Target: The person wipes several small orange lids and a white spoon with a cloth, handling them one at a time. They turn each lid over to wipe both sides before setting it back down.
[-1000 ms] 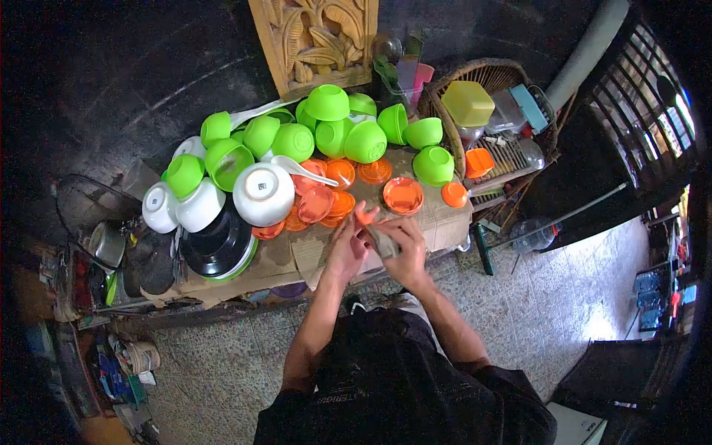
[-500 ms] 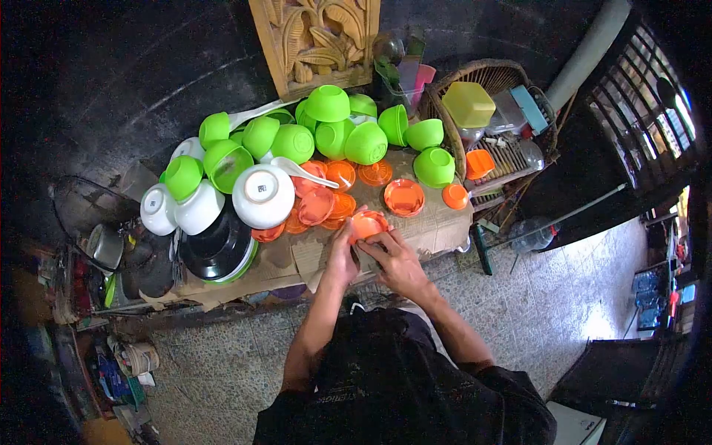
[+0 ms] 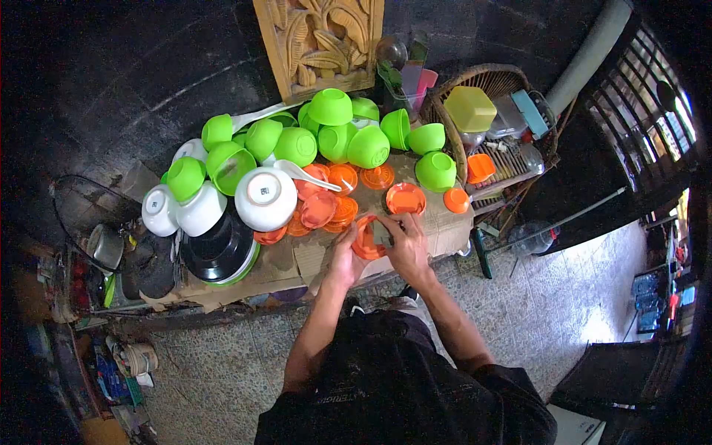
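Left hand [image 3: 345, 256] grips a small orange saucer [image 3: 365, 239] by its near rim, fingers curled around the edge. Right hand [image 3: 406, 245] closes over the far side of the same saucer, pressing what appears to be a grey cloth [image 3: 382, 233] against its face; the cloth is mostly hidden. The saucer is held tilted, just above the front edge of the table [image 3: 437, 226], which is covered in cardboard.

Handling judgement: the saucer looks like thin plastic, so light, fairly stiff and unlikely to break. If wet, it may be slippery. Hold at opposite points of the rim, thumb on one face and fingers on the other.

More orange saucers [image 3: 326, 200] lie near the middle of the table. Green bowls [image 3: 334, 133] are heaped along the back edge, white bowls [image 3: 263, 196] toward the left end.
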{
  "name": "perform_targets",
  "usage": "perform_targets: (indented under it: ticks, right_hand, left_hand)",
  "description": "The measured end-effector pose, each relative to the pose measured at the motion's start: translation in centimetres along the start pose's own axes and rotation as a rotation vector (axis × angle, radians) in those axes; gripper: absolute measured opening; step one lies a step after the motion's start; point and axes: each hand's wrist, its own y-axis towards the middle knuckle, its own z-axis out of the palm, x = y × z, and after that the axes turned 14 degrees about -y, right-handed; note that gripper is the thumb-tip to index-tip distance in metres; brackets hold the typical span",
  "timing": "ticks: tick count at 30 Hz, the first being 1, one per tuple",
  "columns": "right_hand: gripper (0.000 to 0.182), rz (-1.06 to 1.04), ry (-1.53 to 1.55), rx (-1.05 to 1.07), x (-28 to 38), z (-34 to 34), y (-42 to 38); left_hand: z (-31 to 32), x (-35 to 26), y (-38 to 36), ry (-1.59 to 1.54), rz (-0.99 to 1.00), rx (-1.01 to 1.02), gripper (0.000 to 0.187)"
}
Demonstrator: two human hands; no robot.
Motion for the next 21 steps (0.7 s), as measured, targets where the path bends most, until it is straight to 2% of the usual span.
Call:
perform_targets:
  ticks: [5,7,10,11,13,16,19,21]
  right_hand:
    - [0.062,-0.007,0.069,-0.006,2.3,0.8,0.3]
    - [0.061,-0.006,0.087,0.012,2.9,1.2,-0.2]
    - [0.064,-0.064,0.08,0.002,3.4,1.2,-1.3]
    - [0.064,-0.1,0.113,0.056,3.4,0.9,-1.8]
    - [0.065,-0.13,0.142,0.108,3.3,0.2,-2.6]
    - [0.067,-0.196,0.175,0.099,2.6,-0.9,-3.1]
    - [0.06,-0.215,0.115,0.167,1.0,-1.2,-3.6]
    - [0.056,-0.283,-0.027,0.124,0.3,-1.3,-3.6]
  left_hand:
    - [-0.7,-0.1,-0.1,-0.01,-0.013,-0.04,0.056]
    - [-1.0,-0.2,0.3,0.018,-0.002,0.071,0.053]
    - [-0.4,-0.6,0.2,0.024,0.019,0.109,0.056]
    - [-0.1,-0.6,0.0,0.022,0.017,0.109,0.056]
    - [0.4,-0.4,-0.3,-0.135,-0.037,0.129,0.06]
    - [1.0,-0.3,-0.6,-0.075,-0.019,0.165,0.063]
    - [0.7,0.0,-0.3,0.065,0.06,0.081,0.062]
    - [0.5,0.0,-0.3,0.007,0.052,0.093,0.063]
